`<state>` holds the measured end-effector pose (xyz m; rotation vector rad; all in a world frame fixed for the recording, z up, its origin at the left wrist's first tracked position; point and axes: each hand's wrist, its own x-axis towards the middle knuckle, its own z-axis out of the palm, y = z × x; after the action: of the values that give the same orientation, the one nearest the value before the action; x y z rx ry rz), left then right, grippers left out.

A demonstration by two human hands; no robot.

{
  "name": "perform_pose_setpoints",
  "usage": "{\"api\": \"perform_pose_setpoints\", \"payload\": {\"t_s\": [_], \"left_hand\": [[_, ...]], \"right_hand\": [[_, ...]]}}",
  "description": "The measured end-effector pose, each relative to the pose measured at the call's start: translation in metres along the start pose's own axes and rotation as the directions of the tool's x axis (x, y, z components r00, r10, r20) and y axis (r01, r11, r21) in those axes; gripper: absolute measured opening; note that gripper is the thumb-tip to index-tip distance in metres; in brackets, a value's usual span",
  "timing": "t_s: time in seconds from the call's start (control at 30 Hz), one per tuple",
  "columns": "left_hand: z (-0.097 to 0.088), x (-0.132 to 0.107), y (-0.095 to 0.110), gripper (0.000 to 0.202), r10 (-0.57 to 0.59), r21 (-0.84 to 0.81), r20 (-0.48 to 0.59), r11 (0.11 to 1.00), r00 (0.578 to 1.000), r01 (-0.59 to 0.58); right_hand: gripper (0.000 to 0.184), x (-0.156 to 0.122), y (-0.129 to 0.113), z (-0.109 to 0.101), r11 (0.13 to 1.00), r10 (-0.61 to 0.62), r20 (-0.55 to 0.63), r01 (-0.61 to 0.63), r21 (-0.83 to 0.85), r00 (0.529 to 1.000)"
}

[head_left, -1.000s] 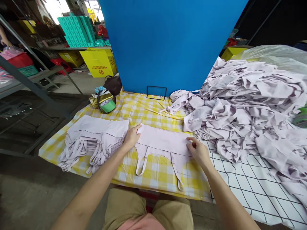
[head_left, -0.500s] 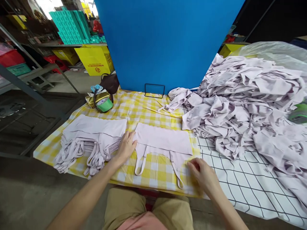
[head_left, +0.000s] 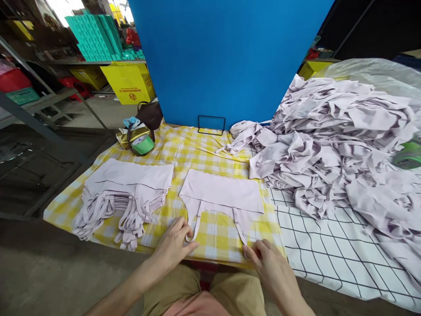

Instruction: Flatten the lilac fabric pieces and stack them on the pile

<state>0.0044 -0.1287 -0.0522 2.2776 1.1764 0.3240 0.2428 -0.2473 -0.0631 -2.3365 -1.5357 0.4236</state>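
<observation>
A pale lilac strappy crop top (head_left: 223,191) lies flat on the yellow checked cloth, its straps pointing toward me. My left hand (head_left: 174,241) has its thumb and forefinger round the end of the left strap. At the end of the right strap, my right hand (head_left: 271,265) is closed with its fingertips on the loop; part of that loop is hidden. To the left sits a neat stack of matching tops (head_left: 128,180), with straps bunched at the near side.
A large loose heap of lilac garments (head_left: 335,153) covers the right side, partly over a white grid cloth (head_left: 315,245). A blue board (head_left: 223,57) stands behind a black wire stand (head_left: 211,125). Green tape (head_left: 144,144) and a dark pouch (head_left: 150,115) lie at the back left.
My left hand has moved from the top's left side edge down to the left strap end. My right hand has shifted down and left to the right strap end.
</observation>
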Motion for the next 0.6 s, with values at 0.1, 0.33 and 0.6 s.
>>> {"api": "perform_pose_setpoints", "payload": {"t_s": [0.1, 0.33, 0.6], "left_hand": [[0.006, -0.011, 0.003, 0.010, -0.004, -0.030, -0.050, 1.000, 0.999, 0.002], [0.004, -0.019, -0.001, 0.015, -0.047, -0.130, -0.136, 0.991, 0.990, 0.029], [0.017, -0.035, -0.009, 0.016, -0.039, -0.118, -0.242, 0.993, 0.969, 0.011]], "right_hand": [[0.029, -0.013, -0.005, 0.013, 0.999, -0.022, -0.081, 0.024, 0.029, 0.997], [0.012, -0.023, -0.018, 0.027, 0.945, 0.096, -0.181, -0.033, 0.325, 0.979], [0.036, -0.033, -0.024, 0.023, 0.716, 0.206, -0.073, -0.100, 0.690, 0.976]]}}
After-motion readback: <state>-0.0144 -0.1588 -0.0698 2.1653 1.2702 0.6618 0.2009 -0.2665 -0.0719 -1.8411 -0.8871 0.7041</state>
